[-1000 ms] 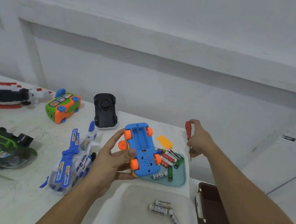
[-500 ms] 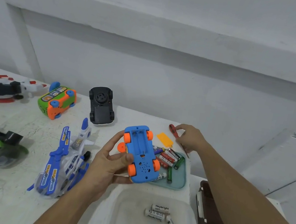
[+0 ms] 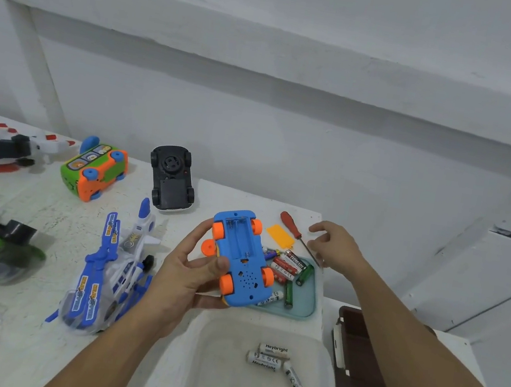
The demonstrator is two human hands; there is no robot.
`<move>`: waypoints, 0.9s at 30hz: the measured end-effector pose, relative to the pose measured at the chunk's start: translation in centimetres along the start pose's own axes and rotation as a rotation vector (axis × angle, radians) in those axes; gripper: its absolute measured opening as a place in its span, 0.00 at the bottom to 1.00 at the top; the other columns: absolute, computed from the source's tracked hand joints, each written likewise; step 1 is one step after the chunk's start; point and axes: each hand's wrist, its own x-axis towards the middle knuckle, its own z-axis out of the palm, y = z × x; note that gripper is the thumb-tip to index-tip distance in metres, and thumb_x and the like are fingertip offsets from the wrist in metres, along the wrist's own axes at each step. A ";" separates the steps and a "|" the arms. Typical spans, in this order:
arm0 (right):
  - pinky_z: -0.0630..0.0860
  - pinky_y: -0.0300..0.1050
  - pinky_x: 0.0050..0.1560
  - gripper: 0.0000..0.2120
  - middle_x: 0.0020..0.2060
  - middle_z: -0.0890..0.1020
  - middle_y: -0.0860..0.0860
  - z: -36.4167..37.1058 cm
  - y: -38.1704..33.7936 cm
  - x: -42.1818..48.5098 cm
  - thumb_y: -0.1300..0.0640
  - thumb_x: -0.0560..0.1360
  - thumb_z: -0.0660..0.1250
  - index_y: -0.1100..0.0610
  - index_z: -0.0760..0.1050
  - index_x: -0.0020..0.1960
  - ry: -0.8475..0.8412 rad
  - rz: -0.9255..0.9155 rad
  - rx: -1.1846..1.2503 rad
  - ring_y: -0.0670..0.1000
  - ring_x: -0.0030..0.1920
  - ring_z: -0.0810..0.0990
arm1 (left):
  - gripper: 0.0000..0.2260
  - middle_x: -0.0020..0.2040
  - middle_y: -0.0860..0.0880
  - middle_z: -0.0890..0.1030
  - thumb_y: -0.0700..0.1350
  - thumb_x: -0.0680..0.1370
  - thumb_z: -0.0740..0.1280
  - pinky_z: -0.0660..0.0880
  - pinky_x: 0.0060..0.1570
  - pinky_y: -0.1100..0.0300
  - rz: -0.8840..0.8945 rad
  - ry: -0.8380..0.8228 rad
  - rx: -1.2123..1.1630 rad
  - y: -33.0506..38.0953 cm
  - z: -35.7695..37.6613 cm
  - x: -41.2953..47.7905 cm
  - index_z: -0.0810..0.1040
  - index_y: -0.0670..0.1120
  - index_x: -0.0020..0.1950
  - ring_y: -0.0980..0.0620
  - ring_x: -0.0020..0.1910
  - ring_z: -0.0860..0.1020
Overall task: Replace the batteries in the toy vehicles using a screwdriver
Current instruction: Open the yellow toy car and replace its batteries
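My left hand (image 3: 187, 279) is gripping the blue plastic toy car with orange wheels (image 3: 240, 258), with the thumb pressing on its side near a wheel and the fingers curling underneath. It is holding the car underside up above the white desk (image 3: 23, 340), with the open battery bay facing me. My right hand (image 3: 335, 249) is hovering farther back and to the right, fingers loose and spread, grasping nothing. The red-handled screwdriver (image 3: 291, 225) is lying flat on the desk just beside that hand, its handle pointing away to the left and its thin metal shaft running under my fingertips; whether they are touching it I cannot tell. A small orange plastic cover (image 3: 280, 234) is lying between the screwdriver and the car. Just right of the car, partly behind it, a shallow teal tray (image 3: 308, 305) is holding a heap of red and green batteries (image 3: 286, 265). Nearer me, a clear plastic tub (image 3: 199, 351) is holding several loose, mostly white batteries (image 3: 268, 356).
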 end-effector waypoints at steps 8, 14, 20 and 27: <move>0.67 0.40 0.39 0.02 0.45 0.78 0.52 0.7 0.0 -4.2 0.58 0.77 0.65 0.56 0.75 0.46 0.106 -0.099 -0.267 0.49 0.44 0.75 | 0.25 0.50 0.43 0.86 0.45 0.68 0.71 0.82 0.36 0.46 0.000 -0.004 -0.008 0.0 -0.2 -0.5 0.73 0.65 0.60 0.41 0.47 0.85; 0.67 0.39 0.35 0.15 0.47 0.76 0.52 1.8 0.2 -6.0 0.50 0.75 0.69 0.59 0.76 0.55 0.066 0.005 -0.368 0.47 0.41 0.73 | 0.26 0.50 0.44 0.86 0.45 0.68 0.72 0.83 0.37 0.45 0.002 -0.014 -0.009 0.1 -0.1 -0.9 0.72 0.65 0.61 0.41 0.47 0.85; 0.72 0.44 0.44 0.19 0.51 0.77 0.54 2.3 -0.5 -7.0 0.49 0.73 0.72 0.59 0.75 0.58 0.092 0.046 -0.328 0.51 0.47 0.75 | 0.25 0.49 0.43 0.86 0.45 0.68 0.72 0.82 0.36 0.46 0.006 -0.021 -0.014 0.2 -0.1 -1.8 0.73 0.65 0.60 0.41 0.46 0.85; 0.69 0.41 0.34 0.17 0.45 0.77 0.52 3.0 -0.6 -7.9 0.56 0.70 0.75 0.58 0.69 0.51 0.124 0.057 -0.130 0.50 0.43 0.75 | 0.27 0.50 0.44 0.86 0.45 0.67 0.73 0.82 0.37 0.46 0.030 -0.017 -0.013 0.5 -0.3 -2.4 0.72 0.64 0.62 0.42 0.47 0.85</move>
